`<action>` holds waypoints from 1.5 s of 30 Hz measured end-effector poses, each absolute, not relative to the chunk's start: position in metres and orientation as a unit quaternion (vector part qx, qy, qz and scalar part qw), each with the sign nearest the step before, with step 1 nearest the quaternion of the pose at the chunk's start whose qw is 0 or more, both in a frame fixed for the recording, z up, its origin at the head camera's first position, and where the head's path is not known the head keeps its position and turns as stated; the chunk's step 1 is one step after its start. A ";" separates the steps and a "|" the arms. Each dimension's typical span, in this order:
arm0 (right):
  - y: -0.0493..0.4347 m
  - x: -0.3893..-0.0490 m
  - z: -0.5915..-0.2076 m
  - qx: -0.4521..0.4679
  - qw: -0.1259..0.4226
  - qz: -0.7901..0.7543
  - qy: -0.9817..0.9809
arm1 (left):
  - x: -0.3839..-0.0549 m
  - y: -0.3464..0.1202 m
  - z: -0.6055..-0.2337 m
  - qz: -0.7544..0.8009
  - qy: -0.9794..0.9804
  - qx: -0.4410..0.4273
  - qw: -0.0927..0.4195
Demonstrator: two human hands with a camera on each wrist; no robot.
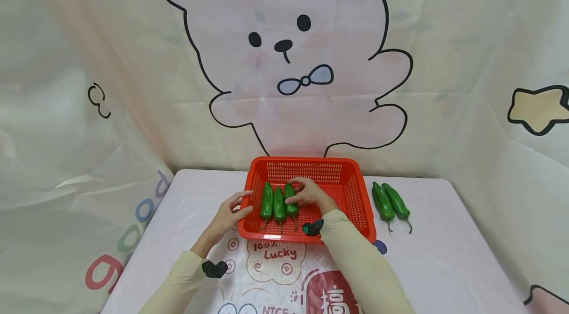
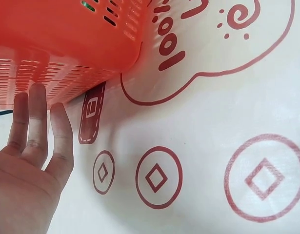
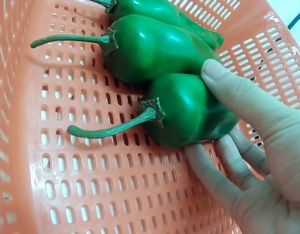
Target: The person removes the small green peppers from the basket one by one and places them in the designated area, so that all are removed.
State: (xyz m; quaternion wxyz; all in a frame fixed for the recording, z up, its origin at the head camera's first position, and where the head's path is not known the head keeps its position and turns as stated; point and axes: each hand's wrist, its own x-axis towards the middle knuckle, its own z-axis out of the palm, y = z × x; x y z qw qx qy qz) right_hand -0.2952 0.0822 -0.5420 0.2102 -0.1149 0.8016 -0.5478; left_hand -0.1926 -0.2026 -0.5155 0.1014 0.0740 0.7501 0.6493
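Note:
A red plastic basket with slotted walls stands at the back of the table. Three green peppers lie side by side in its left half, stems toward the front. My right hand reaches inside and holds the rightmost pepper, thumb on top and fingers along its side. The middle pepper lies against it, and the left pepper is just beyond. At the basket's left side is my left hand, its fingers extended against the outer wall in the left wrist view.
Two more green peppers lie together on the table, right of the basket. The white tablecloth has red printed drawings and lettering. Cloth walls with cartoon figures enclose the table at the back and sides.

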 end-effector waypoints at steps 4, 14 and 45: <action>0.084 -0.297 -0.544 -0.098 0.222 -0.573 0.783 | -0.200 -0.205 -0.528 0.647 0.752 0.071 0.100; 0.091 -0.295 -0.541 -0.093 0.233 -0.594 0.764 | -0.205 -0.209 -0.546 0.639 0.761 0.067 0.087; 0.108 -0.301 -0.509 -0.100 0.282 -0.726 0.619 | -0.204 -0.209 -0.545 0.643 0.757 0.069 0.090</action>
